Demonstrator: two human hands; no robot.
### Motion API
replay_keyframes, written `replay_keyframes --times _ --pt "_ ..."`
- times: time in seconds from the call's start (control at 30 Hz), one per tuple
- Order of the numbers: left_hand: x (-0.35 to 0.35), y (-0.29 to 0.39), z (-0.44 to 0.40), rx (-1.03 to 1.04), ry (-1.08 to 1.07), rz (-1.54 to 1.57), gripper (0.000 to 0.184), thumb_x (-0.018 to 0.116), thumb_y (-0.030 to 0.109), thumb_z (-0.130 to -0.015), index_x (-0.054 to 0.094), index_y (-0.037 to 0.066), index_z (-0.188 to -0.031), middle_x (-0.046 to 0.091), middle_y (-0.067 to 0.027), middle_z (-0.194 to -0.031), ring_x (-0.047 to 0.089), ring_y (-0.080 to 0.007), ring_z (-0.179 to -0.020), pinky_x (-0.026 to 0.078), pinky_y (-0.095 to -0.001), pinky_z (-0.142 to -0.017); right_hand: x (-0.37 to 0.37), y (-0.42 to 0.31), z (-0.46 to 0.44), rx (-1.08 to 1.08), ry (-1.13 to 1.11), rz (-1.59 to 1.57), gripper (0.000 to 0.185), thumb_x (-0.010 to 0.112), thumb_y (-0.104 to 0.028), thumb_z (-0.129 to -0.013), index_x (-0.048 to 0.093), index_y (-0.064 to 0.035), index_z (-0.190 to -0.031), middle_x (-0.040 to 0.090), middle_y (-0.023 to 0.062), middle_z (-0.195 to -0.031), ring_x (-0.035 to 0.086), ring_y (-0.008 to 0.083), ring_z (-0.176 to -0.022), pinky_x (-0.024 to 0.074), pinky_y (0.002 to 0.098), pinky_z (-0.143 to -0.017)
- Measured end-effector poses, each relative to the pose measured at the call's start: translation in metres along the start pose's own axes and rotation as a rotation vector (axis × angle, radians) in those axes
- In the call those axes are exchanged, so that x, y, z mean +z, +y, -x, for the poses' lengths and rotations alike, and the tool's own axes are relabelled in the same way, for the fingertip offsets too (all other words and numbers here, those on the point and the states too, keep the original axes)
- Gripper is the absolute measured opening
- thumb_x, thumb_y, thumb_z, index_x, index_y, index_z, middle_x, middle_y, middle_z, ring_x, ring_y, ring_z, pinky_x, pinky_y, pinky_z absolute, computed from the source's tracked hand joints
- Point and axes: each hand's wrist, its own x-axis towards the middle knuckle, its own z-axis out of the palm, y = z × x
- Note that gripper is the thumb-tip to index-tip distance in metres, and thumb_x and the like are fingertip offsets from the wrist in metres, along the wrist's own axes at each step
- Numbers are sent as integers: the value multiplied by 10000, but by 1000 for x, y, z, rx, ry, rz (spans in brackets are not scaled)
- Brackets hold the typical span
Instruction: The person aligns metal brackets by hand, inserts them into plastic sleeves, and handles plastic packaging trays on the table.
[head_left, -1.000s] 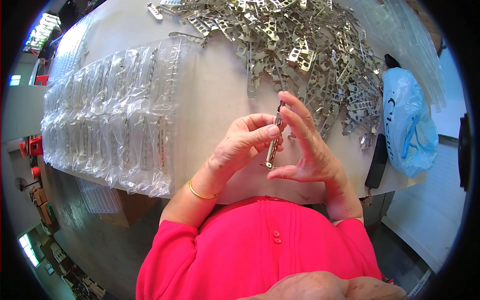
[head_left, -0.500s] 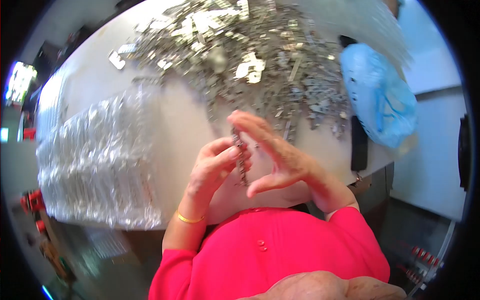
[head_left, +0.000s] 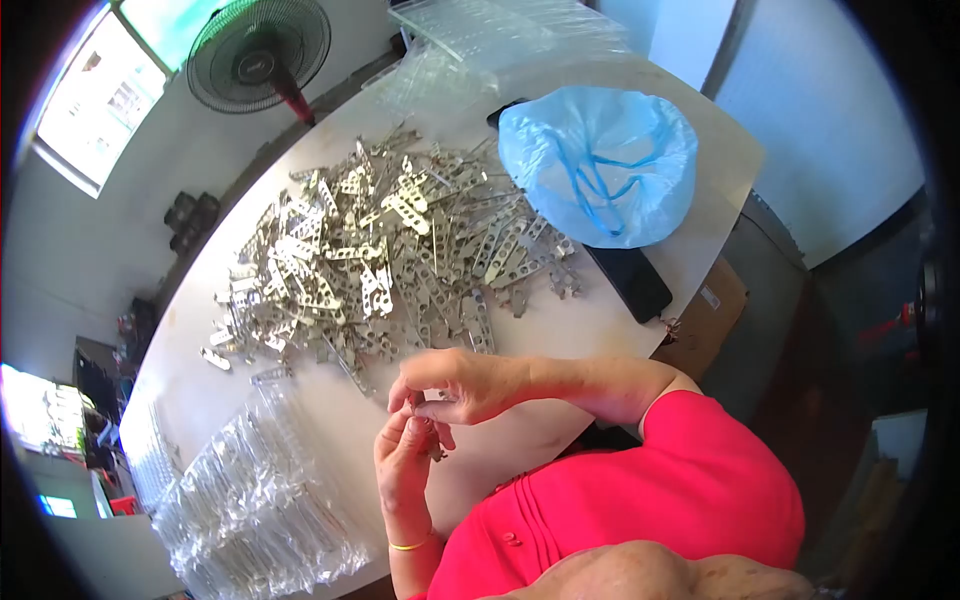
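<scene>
My left hand (head_left: 402,462), with a yellow bangle at its wrist, is closed on a small stack of metal strips (head_left: 432,440), mostly covered by the fingers. My right hand (head_left: 455,385) touches the top of the same stack, its thumb and fingers pinched together there. Beyond both hands a large heap of perforated metal strips (head_left: 400,250) spreads over the pale table (head_left: 715,170).
Clear plastic packs (head_left: 265,500) lie at the lower left. A blue plastic bag (head_left: 600,165) and a black phone (head_left: 632,282) are right of the heap. Clear plastic sheets (head_left: 510,35) lie at the far edge. A fan (head_left: 258,65) stands beyond the table.
The view has turned towards the right, bringing in the fan. My right hand, spread apart before, has closed in to a pinch at the top of the stack in my left hand.
</scene>
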Motion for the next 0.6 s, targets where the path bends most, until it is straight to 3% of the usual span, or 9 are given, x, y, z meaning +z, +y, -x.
replay_keyframes --times 0.03,0.1,0.13,0.3,0.4,0.43,0.53,0.6 --pt "4 1 1 4 -14 -14 281 532 264 -1041 607 -4 -1078 660 -93 -807 641 -173 -653 494 -270 -562 -1 0 0 -13 11 58 274 668 5 -855 629 -38 -1123 640 108 -1019 654 228 -931 531 353 -815" --pt "13 2 4 50 88 -332 265 496 265 -1062 599 23 -1097 607 -30 -767 578 -107 -622 464 -228 -561 2 -2 2 -10 41 50 248 670 -3 -858 629 -39 -1100 639 112 -1029 656 232 -931 533 363 -801" --pt "30 6 4 57 174 -367 259 470 274 -1077 569 38 -1038 536 21 -730 481 -57 -608 389 -206 -536 2 -6 2 20 64 36 254 675 -18 -866 627 -44 -1114 634 102 -1002 643 248 -927 523 371 -805" --pt "35 4 -19 203 144 -330 229 417 239 -1093 526 51 -1023 448 41 -670 419 -48 -564 367 -215 -520 -8 -38 0 9 214 183 260 684 -52 -877 620 -38 -1129 634 110 -1009 638 291 -950 520 389 -828" --pt "40 3 -41 392 189 -446 221 387 210 -1098 512 62 -994 417 46 -659 380 -40 -555 340 -212 -518 -33 -61 4 -222 503 463 215 699 -69 -871 635 -42 -1075 661 128 -1061 651 320 -978 518 398 -854" --pt "40 1 -46 396 183 -444 221 387 210 -1098 512 62 -994 417 46 -659 380 -40 -555 340 -212 -518 -47 -71 9 -224 505 469 215 699 -69 -871 635 -42 -1075 661 128 -1061 651 320 -978 518 398 -854" --pt "37 -7 -63 446 215 -458 220 398 210 -1095 511 66 -973 424 48 -670 372 -34 -567 327 -211 -513 -97 -96 33 -259 686 905 144 703 -64 -863 644 -56 -994 679 100 -980 658 301 -948 506 409 -810" --pt "35 -15 -67 495 346 -519 204 415 203 -1089 515 70 -970 421 52 -672 359 -31 -570 317 -208 -515 -132 -104 49 -183 751 1164 109 690 -68 -865 638 -56 -960 678 98 -946 656 294 -922 493 418 -792"
